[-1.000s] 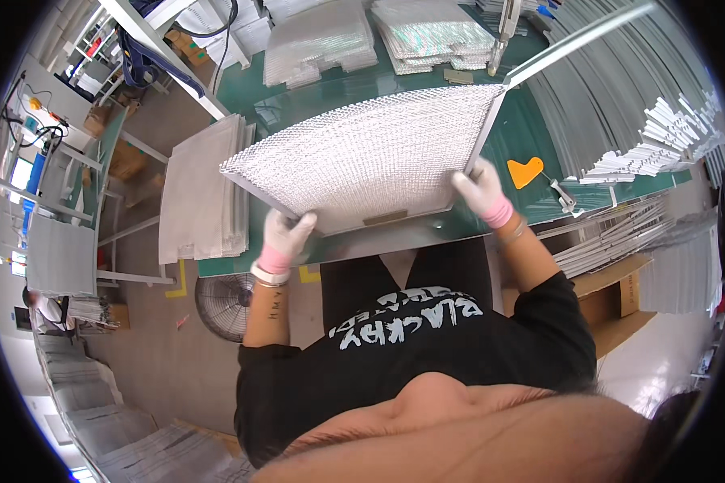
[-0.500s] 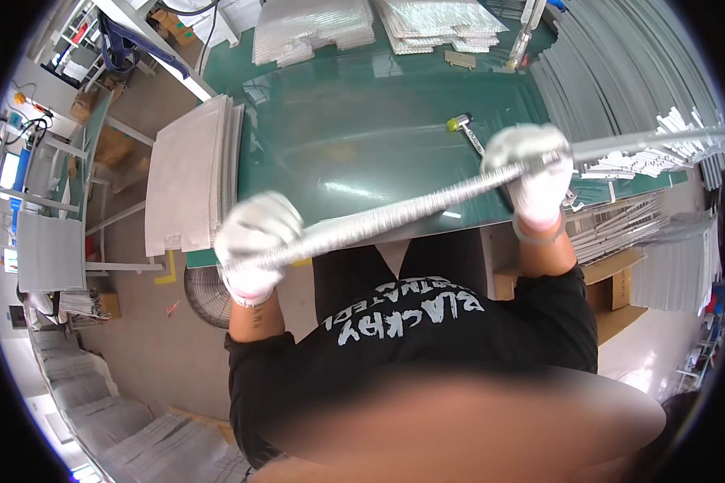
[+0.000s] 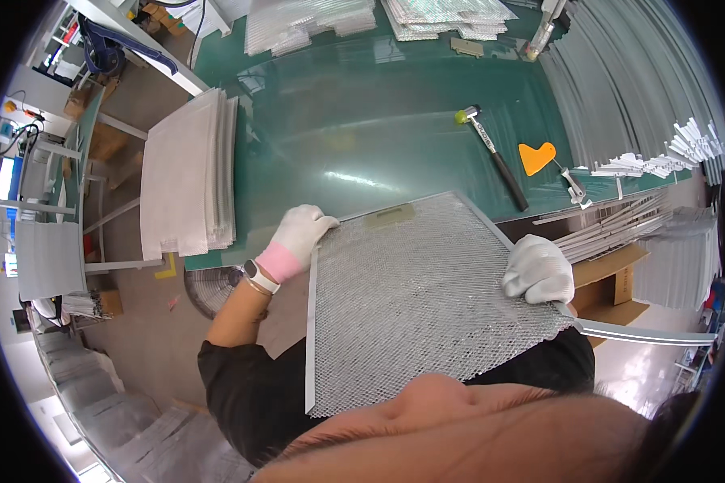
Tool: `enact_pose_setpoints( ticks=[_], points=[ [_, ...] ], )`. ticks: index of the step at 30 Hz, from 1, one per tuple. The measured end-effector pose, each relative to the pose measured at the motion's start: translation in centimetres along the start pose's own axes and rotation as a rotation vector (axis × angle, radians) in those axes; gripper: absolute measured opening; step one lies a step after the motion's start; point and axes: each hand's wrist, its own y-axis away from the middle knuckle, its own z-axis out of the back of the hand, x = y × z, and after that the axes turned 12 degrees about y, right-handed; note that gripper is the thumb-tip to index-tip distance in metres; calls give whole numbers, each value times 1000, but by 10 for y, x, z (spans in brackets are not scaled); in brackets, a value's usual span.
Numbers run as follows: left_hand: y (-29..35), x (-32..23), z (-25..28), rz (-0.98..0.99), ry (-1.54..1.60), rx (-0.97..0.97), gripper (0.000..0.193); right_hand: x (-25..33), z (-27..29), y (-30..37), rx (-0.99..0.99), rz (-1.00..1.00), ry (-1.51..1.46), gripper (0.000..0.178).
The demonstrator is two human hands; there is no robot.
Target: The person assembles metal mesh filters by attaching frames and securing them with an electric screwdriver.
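Observation:
A silver metal mesh filter panel (image 3: pixel 427 298) lies tilted in front of my body, its far edge by the near edge of the green table. Thin metal frame strips line its left, far and right sides; the near right edge shows bare mesh. My left hand (image 3: pixel 302 233), in a white glove with a pink cuff, grips the far left corner. On the right edge, my gloved right hand (image 3: pixel 537 271) is closed around the frame. A loose end of metal strip (image 3: pixel 652 332) sticks out to the right from the panel's near right corner.
On the green table (image 3: pixel 330 121) lie a mallet (image 3: pixel 499 165), a flat orange piece (image 3: pixel 537 158) and a small metal hand tool (image 3: pixel 573 187). Mesh sheets (image 3: pixel 187 173) are stacked at left, metal strips (image 3: pixel 636 88) at right. A cardboard box (image 3: pixel 612 286) stands below, right.
The panel, seen nearly edge-on before, has tipped so its mesh face shows, and has come closer to me. My right hand has moved down; my left hand has shifted right and slightly up.

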Motion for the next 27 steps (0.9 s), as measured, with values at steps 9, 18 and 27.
enact_pose_setpoints(
  ticks=[9,18,27],
  points=[
    [-26,4,40,81,412,321,32,-11,-27,15,-315,77,-7,58],
    [-141,-30,-42,-262,614,504,69,-11,-35,2,-386,105,-35,64],
    [-72,-40,88,-437,919,566,89,-13,-29,-23,-471,-151,28,37]
  ],
)
